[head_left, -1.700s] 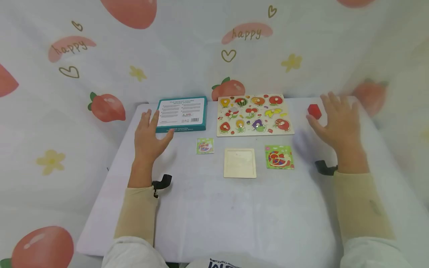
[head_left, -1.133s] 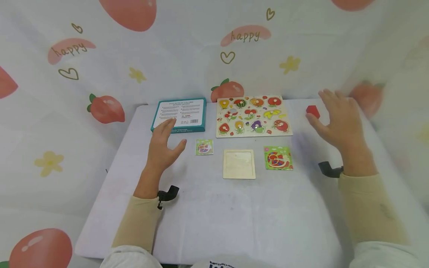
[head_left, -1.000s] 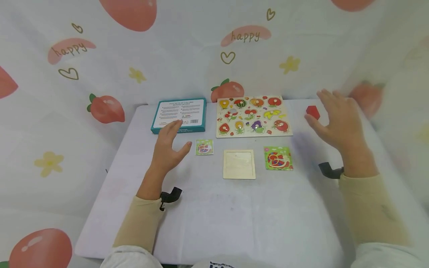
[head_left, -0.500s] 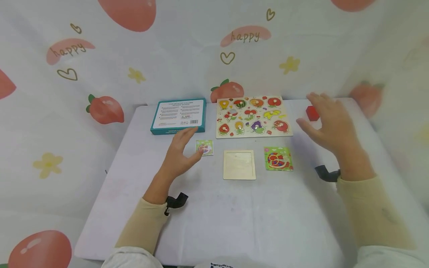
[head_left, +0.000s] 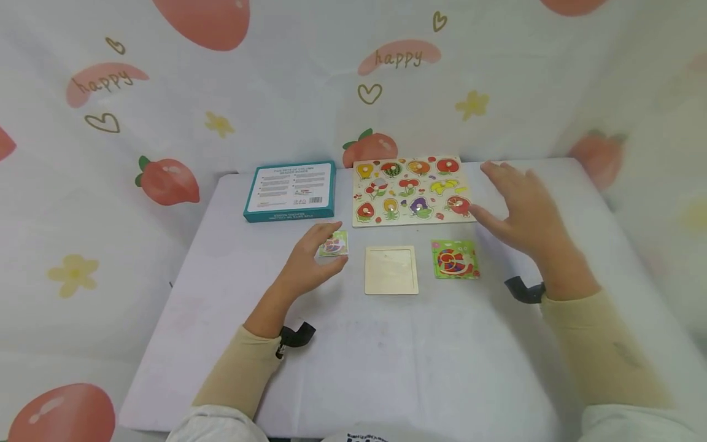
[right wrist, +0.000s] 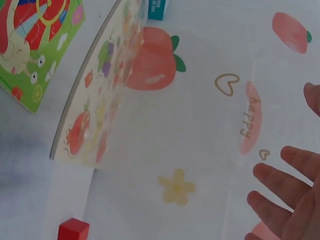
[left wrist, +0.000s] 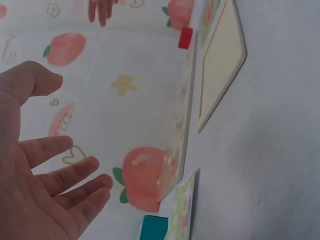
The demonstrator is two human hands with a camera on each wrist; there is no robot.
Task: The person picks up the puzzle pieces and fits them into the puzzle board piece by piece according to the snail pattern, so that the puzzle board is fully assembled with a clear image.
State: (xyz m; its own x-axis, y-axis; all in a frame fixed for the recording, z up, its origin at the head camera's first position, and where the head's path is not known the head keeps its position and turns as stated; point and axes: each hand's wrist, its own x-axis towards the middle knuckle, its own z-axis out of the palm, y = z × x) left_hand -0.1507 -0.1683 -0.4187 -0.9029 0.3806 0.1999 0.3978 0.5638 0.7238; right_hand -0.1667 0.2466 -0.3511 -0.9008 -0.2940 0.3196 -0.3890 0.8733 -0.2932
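My left hand (head_left: 310,261), fingers spread and loosely bent, hovers just in front of a small green card with a snail picture (head_left: 334,244), partly covering it. Nothing lies between its fingers in the left wrist view. On the right, my right hand (head_left: 527,212) hovers with fingers extended, its thumb near the corner of a fruit knob puzzle board (head_left: 411,215). Between the hands lie a square, pale wooden puzzle tray (head_left: 391,270) and a green snail jigsaw (head_left: 455,259). A red block (right wrist: 73,230) shows in the right wrist view; in the head view my right hand hides it.
A teal-edged box with a white printed label (head_left: 289,189) lies at the back left, beside the fruit board. Behind the white-covered table (head_left: 359,362) hangs a fruit-patterned curtain (head_left: 276,80). Black wrist cameras sit on both wrists.
My left hand has moved right and inward, from beside the teal box to the small snail card. My right hand has drifted left, covering the red block. The objects stay in place.
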